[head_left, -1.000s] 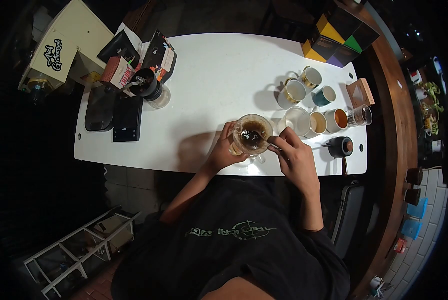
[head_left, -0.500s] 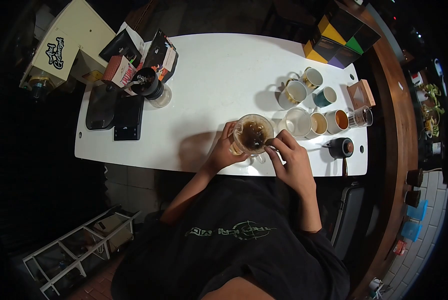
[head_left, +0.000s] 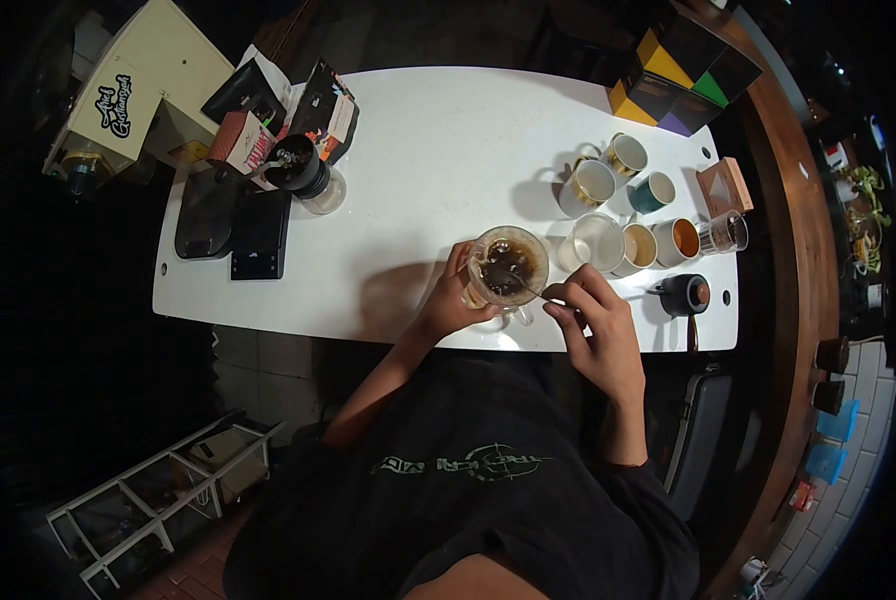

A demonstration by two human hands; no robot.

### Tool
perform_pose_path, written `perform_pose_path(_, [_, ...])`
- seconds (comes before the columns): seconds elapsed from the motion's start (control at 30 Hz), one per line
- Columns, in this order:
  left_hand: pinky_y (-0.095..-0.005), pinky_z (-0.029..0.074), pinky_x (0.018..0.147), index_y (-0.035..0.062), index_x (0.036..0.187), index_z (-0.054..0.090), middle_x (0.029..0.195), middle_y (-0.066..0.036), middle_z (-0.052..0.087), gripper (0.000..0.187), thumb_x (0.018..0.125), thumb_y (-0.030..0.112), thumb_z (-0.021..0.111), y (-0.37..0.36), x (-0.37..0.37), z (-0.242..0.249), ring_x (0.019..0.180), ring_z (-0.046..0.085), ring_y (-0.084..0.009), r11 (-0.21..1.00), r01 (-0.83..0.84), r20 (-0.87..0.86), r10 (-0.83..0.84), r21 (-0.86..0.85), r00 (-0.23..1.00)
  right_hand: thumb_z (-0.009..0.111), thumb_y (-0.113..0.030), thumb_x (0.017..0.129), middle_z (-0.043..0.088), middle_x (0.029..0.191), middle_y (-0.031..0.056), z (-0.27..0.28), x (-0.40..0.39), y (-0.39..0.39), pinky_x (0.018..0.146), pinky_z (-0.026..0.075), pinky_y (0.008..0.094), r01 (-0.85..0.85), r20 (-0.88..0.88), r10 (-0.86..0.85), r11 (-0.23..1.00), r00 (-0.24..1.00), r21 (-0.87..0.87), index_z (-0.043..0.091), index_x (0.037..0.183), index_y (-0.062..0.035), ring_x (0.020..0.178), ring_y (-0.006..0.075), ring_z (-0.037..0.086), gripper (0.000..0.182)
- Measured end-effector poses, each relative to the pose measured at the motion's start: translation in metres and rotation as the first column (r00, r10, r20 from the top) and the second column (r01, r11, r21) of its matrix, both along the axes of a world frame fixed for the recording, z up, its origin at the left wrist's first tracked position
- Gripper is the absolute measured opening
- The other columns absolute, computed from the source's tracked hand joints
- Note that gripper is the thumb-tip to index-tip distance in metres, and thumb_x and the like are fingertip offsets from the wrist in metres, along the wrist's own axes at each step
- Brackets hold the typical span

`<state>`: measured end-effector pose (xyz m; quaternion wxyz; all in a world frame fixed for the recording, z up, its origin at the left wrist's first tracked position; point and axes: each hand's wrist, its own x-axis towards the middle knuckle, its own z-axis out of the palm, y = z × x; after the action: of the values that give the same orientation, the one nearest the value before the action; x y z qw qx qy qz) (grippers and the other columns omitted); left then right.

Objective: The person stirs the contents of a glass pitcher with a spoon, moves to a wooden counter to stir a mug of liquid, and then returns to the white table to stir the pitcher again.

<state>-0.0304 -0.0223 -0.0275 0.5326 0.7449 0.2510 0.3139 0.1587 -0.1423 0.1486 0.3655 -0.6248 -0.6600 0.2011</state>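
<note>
Near the front edge of the white table, my left hand (head_left: 452,306) is wrapped round the left side of a glass cup (head_left: 478,291) with a filter-like rim. Dark wet contents (head_left: 508,266) fill its middle. My right hand (head_left: 598,325) pinches the thin handle of a spoon (head_left: 534,290), whose other end dips into the dark contents. The cup's clear handle (head_left: 521,315) shows at its lower right. Just right of the cup stands a clear glass vessel (head_left: 590,243).
Several cups and mugs (head_left: 623,250) stand right of my hands, beside a small dark pot (head_left: 683,295) with a handle. A grinder (head_left: 300,170), a black scale (head_left: 259,235) and coffee packages (head_left: 320,110) are at the left. Stacked boxes (head_left: 678,75) stand at the back right.
My right hand has moved slightly right and down, away from the cup's rim, and more of the spoon shows. My left hand stays round the cup.
</note>
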Motion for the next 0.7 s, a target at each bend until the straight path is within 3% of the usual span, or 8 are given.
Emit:
perform_pose_path(0.13, [-0.0386,0.035,0.118,-0.0006,0.145,0.043,0.144,-0.013,0.038,0.090,0.069,0.019,0.087,0.001,-0.001,-0.003,0.138,0.042,-0.0281,0.999,-0.007,-0.012,0.007,0.044,1.000,0.071,-0.008,0.088,0.058,0.089,0.0098,-0.003,-0.001,0.000,0.060,0.051,0.0410,-0.033,-0.009,0.033,0.999,0.999,0.030,0.067,0.101,-0.0061,0.070,0.0297,0.065,0.014])
perform_pose_path(0.23, [-0.0386,0.035,0.118,-0.0013,0.143,0.044,0.144,-0.014,0.038,0.089,0.069,0.020,0.087,0.002,-0.002,-0.004,0.139,0.042,-0.0293,0.994,-0.021,-0.075,0.029,0.103,0.997,0.071,-0.002,0.088,0.055,0.087,0.0096,-0.007,-0.004,0.002,0.059,0.051,0.0341,-0.046,0.016,0.046,0.999,0.999,-0.013,0.067,0.101,-0.0006,0.070,0.0238,0.062,0.014])
perform_pose_path(0.33, [-0.0388,0.034,0.118,-0.0019,0.142,0.046,0.145,-0.015,0.037,0.086,0.071,0.023,0.087,0.001,-0.001,-0.001,0.139,0.042,-0.0307,0.998,-0.004,-0.047,0.007,0.069,0.999,0.072,-0.004,0.088,0.056,0.088,0.0096,-0.008,-0.005,0.004,0.061,0.051,0.0377,-0.032,0.101,0.034,0.999,0.994,-0.028,0.067,0.101,-0.0029,0.069,0.0274,0.063,0.014])
perform_pose_path(0.4, [-0.0390,0.035,0.118,-0.0018,0.141,0.048,0.145,-0.015,0.037,0.085,0.071,0.025,0.088,-0.002,0.001,0.002,0.138,0.042,-0.0318,0.995,-0.025,0.058,0.031,-0.101,0.998,0.071,-0.010,0.087,0.058,0.091,0.0090,-0.013,-0.004,0.006,0.059,0.053,0.0408,-0.044,0.186,0.047,0.999,0.981,-0.018,0.067,0.104,-0.0086,0.071,0.0282,0.066,0.017])
perform_pose_path(0.43, [-0.0390,0.035,0.118,-0.0018,0.141,0.048,0.145,-0.015,0.037,0.085,0.071,0.025,0.088,-0.002,0.000,0.001,0.138,0.042,-0.0318,0.995,-0.024,0.058,0.030,-0.100,0.998,0.071,-0.010,0.087,0.058,0.091,0.0090,-0.016,-0.003,0.007,0.059,0.053,0.0408,-0.044,0.187,0.046,0.999,0.981,-0.017,0.067,0.104,-0.0086,0.071,0.0282,0.066,0.017])
perform_pose_path(0.5, [-0.0389,0.035,0.117,-0.0015,0.141,0.048,0.144,-0.014,0.038,0.085,0.071,0.022,0.089,0.000,-0.001,0.000,0.137,0.043,-0.0306,0.993,-0.029,-0.054,0.035,0.111,0.998,0.071,-0.009,0.087,0.059,0.094,0.0086,-0.020,-0.002,0.011,0.059,0.053,0.0405,-0.041,0.211,0.039,0.999,0.977,0.004,0.066,0.105,-0.0092,0.072,0.0275,0.067,0.018])
perform_pose_path(0.6, [-0.0388,0.036,0.117,-0.0012,0.142,0.047,0.143,-0.013,0.038,0.084,0.072,0.019,0.088,-0.001,0.000,0.003,0.138,0.043,-0.0301,1.000,-0.015,-0.007,0.015,0.021,1.000,0.071,-0.009,0.087,0.059,0.095,0.0084,-0.024,0.002,0.016,0.059,0.054,0.0399,-0.046,0.257,0.040,0.999,0.965,0.015,0.065,0.104,-0.0093,0.073,0.0268,0.067,0.018])
perform_pose_path(0.7, [-0.0392,0.036,0.118,-0.0011,0.141,0.048,0.143,-0.012,0.038,0.083,0.072,0.019,0.088,-0.002,0.000,0.009,0.137,0.043,-0.0301,0.998,-0.023,-0.025,0.024,0.060,0.999,0.071,-0.008,0.086,0.059,0.093,0.0076,-0.020,0.002,0.019,0.059,0.053,0.0390,-0.034,0.295,0.026,0.999,0.955,0.024,0.065,0.102,-0.0094,0.073,0.0260,0.067,0.017])
